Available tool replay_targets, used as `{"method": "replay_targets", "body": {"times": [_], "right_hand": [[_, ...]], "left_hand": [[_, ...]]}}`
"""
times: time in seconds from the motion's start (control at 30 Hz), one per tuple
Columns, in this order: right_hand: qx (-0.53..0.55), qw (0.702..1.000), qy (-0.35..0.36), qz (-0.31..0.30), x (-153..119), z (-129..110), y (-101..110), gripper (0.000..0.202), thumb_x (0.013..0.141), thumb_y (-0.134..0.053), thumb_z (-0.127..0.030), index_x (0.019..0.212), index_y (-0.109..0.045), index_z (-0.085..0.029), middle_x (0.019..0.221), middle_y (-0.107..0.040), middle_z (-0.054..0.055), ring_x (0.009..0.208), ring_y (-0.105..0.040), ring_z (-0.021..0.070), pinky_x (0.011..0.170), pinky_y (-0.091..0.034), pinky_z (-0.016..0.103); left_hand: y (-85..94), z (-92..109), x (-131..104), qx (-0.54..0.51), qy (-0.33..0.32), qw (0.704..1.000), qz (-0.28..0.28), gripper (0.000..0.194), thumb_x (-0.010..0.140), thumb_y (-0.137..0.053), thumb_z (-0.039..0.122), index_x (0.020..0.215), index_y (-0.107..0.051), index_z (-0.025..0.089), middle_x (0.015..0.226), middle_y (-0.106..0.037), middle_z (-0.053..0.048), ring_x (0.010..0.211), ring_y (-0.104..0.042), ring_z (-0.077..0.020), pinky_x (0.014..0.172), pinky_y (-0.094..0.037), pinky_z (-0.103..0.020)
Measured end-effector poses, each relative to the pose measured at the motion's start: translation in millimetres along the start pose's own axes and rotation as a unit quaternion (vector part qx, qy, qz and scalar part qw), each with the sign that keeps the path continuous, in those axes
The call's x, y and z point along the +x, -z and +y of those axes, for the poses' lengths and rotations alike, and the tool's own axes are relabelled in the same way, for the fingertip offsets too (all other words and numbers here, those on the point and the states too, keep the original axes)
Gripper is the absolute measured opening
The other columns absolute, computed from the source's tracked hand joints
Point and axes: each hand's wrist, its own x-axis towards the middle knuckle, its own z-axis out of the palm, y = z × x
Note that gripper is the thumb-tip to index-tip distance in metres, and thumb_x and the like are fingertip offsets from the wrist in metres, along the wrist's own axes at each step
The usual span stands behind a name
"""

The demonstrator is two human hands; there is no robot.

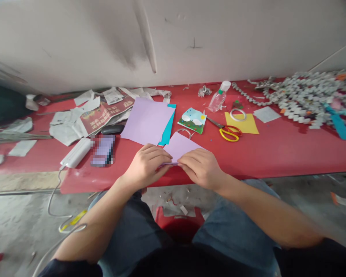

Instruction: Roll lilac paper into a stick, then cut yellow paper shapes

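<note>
A piece of light purple paper (184,145) lies at the front of the red table, its near edge between my two hands. My left hand (148,163) pinches that edge from the left, thumb below and fingers on top. From the right, my right hand (200,165) grips the same edge, its fingertips close to the left ones. The near edge looks folded over, though the fingers hide part of it. Just beyond, a larger purple sheet (147,119) overlaps a blue sheet (170,123). A pale ring (185,132) shows partly behind the paper in my hands.
Scissors (227,130) with yellow and red handles rest partly on yellow paper (249,124). A small picture card (192,120), a clear bottle (219,97) and a pile of folded paper chains (300,96) stand rightward. Leftward are newspaper (103,113), a phone (103,151) and a corded white power strip (76,152).
</note>
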Motion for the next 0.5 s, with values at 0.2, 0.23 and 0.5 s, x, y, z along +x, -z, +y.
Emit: {"method": "replay_targets", "body": {"times": [0.2, 0.23, 0.5], "right_hand": [[0.010, 1.000, 0.007, 0.023, -0.4, -0.7, -1.6, 0.009, 0.102, -0.066, -0.017, 0.110, -0.070, -0.018, 0.096, -0.082, 0.005, 0.087, -0.076, 0.0200, 0.078, -0.054, 0.035], [0.011, 1.000, 0.009, 0.024, -0.6, -0.5, -1.9, 0.009, 0.102, -0.066, -0.016, 0.110, -0.070, -0.018, 0.097, -0.082, 0.005, 0.087, -0.076, 0.0201, 0.078, -0.054, 0.035], [0.002, 1.000, 0.006, 0.004, -0.4, 0.1, -1.0, 0.008, 0.104, -0.063, -0.016, 0.100, -0.070, -0.018, 0.087, -0.080, 0.003, 0.080, -0.074, 0.0182, 0.074, -0.052, 0.034]], "left_hand": [[1.1, -1.6, 0.2, 0.008, -0.019, 1.000, -0.010, 0.014, 0.095, -0.075, 0.015, 0.106, -0.070, 0.022, 0.104, -0.081, -0.002, 0.098, -0.078, -0.0183, 0.090, -0.057, -0.038], [1.6, -1.3, 0.5, 0.011, -0.022, 1.000, -0.012, 0.014, 0.095, -0.075, 0.015, 0.106, -0.070, 0.022, 0.104, -0.081, -0.002, 0.099, -0.078, -0.0186, 0.090, -0.057, -0.039], [4.5, -2.1, 1.2, 0.015, -0.016, 1.000, -0.005, 0.013, 0.095, -0.077, 0.015, 0.103, -0.069, 0.021, 0.102, -0.082, -0.002, 0.096, -0.078, -0.0179, 0.092, -0.057, -0.038]]}}
